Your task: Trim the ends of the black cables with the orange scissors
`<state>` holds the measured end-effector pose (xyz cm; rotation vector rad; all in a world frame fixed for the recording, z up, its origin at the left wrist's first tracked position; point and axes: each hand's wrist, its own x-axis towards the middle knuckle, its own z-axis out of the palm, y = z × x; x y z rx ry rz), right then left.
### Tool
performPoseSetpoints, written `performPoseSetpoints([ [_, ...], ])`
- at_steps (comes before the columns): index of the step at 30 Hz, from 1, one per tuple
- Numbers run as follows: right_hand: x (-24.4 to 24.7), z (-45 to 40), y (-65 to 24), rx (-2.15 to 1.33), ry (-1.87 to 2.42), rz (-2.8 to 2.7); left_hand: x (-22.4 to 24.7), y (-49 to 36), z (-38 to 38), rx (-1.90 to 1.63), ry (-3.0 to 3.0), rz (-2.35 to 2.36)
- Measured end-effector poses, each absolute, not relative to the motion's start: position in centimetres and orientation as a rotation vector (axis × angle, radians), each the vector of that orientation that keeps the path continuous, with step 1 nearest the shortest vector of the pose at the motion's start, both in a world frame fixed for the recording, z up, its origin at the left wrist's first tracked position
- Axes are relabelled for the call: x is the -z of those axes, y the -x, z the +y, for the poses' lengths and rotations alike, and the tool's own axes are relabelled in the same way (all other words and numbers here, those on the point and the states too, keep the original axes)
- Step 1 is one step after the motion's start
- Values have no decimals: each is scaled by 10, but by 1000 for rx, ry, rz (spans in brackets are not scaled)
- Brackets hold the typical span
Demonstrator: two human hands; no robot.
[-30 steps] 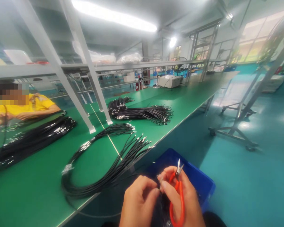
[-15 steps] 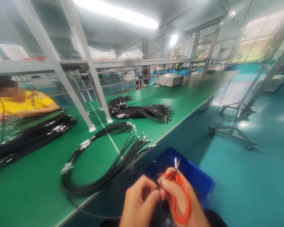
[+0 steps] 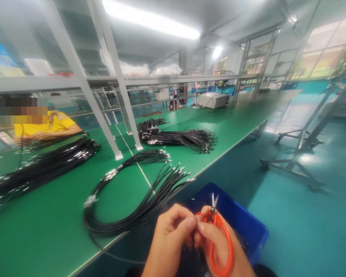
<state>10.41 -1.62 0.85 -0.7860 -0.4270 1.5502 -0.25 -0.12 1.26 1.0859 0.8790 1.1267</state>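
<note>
My right hand (image 3: 219,238) is closed around scissors (image 3: 227,246) with orange-red handles, their short blades pointing up and slightly parted. My left hand (image 3: 173,234) is closed in a pinch, its fingertips meeting those of my right hand. Between them is the end of a thin black cable, mostly hidden by the fingers. One strand (image 3: 115,256) leaves the table edge and passes behind my left wrist. Left of my hands, a curved bundle of black cables (image 3: 118,227) with silvery tips lies on the green table (image 3: 57,231), wrapped in clear film at one spot.
A blue bin (image 3: 248,219) stands below and behind my hands. More black cable bundles (image 3: 181,140) lie further back, and a large bundle (image 3: 52,165) lies at left. Grey shelf posts (image 3: 103,119) rise from the table. Across it sits a person in a yellow top (image 3: 59,122).
The view has shifted slightly, so the table and bundles appear further right. My left fingertips have moved closer against the right ones. The scissors remain in my right hand.
</note>
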Motion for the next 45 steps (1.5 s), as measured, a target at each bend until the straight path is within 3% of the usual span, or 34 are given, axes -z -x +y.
performPoseSetpoints([
  [15,-8,-16,-109,-1602,738,-372,-12,3,1,-1161,-871,759],
  [23,-14,-17,-109,-1546,791,-378,-14,14,-6,-1347,-1945,1349],
  [29,-13,-12,-108,-1585,787,-376,-11,19,-5,-1270,-2211,1531],
  [33,-8,-11,-104,-1598,765,-282,-12,27,-6,-1209,-2042,1528],
  [39,-19,-15,-104,-1595,794,-341,-9,21,-8,-1034,-1491,1070],
  [45,-9,-8,-99,-1135,951,-651,-7,22,-6,-1066,-1253,1078],
])
